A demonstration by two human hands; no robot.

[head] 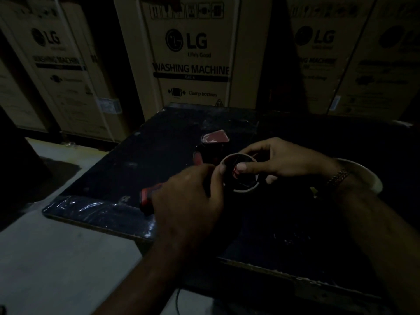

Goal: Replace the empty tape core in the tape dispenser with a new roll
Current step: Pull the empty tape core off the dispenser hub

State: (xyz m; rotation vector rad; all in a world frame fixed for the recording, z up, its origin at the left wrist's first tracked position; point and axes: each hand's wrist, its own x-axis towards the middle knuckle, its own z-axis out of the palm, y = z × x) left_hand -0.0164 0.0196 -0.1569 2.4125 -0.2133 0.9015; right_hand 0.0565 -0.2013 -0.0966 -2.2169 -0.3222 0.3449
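We had our right hand (281,160) pinching the tape core (241,173) by its rim, its opening facing up, while our left hand (193,192) gripped the tape dispenser (147,196) just left of it on the table (127,155).

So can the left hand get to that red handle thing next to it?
Probably yes. The left hand sits right against the red handle, nothing shows between them, though its fingers are busy pinching the tape ring.

Tape dispenser (211,151) on table (127,169), middle of frame. Tape ring (241,176) just below it, between left hand (191,196) and right hand (279,160). Boxes (191,53) behind table, across top.
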